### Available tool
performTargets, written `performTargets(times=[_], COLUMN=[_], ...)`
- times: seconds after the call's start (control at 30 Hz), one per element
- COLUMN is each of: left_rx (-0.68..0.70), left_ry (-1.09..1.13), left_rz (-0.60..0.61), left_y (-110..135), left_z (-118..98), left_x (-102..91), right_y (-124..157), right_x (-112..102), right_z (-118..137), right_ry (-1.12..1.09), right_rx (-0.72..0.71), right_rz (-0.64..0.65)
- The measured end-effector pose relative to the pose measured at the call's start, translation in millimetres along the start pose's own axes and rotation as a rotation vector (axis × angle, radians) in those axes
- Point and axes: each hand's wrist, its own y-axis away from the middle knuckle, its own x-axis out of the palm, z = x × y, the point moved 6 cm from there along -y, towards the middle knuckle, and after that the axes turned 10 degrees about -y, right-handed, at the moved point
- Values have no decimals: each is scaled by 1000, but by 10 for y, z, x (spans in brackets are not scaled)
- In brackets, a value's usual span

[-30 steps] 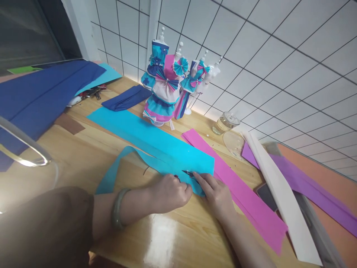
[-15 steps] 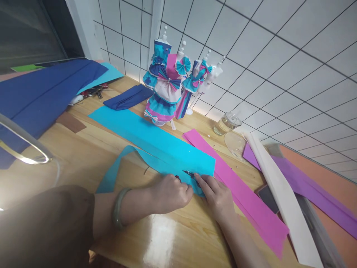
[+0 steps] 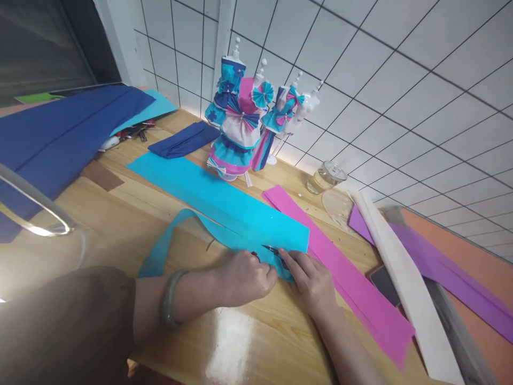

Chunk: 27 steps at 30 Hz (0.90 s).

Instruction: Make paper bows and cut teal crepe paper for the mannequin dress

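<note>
A long turquoise paper sheet lies across the wooden table, with a narrow strip partly cut from its near edge and curling toward me. My left hand is closed around small dark scissors, whose blades rest on the sheet's near right corner. A green bangle sits on that wrist. My right hand lies just right of the blades, fingers pressed on the turquoise paper.
Small mannequins in paper dresses stand by the tiled wall. A pink sheet, a white strip, purple paper, a glass jar and a phone lie to the right. Dark blue paper covers the left.
The view shifted slightly between the first two frames; since then both hands and the scissors have stayed at the same spot on the turquoise sheet.
</note>
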Motion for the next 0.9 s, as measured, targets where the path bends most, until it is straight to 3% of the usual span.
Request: performTargets(times=[0.9], left_rx=[16], left_ry=[16], left_rz=[20], left_y=[14], left_z=[-5], left_x=[9], right_y=[3], right_x=[17], right_z=[-18], right_ry=[-30], right_rx=[-3], right_rz=[11])
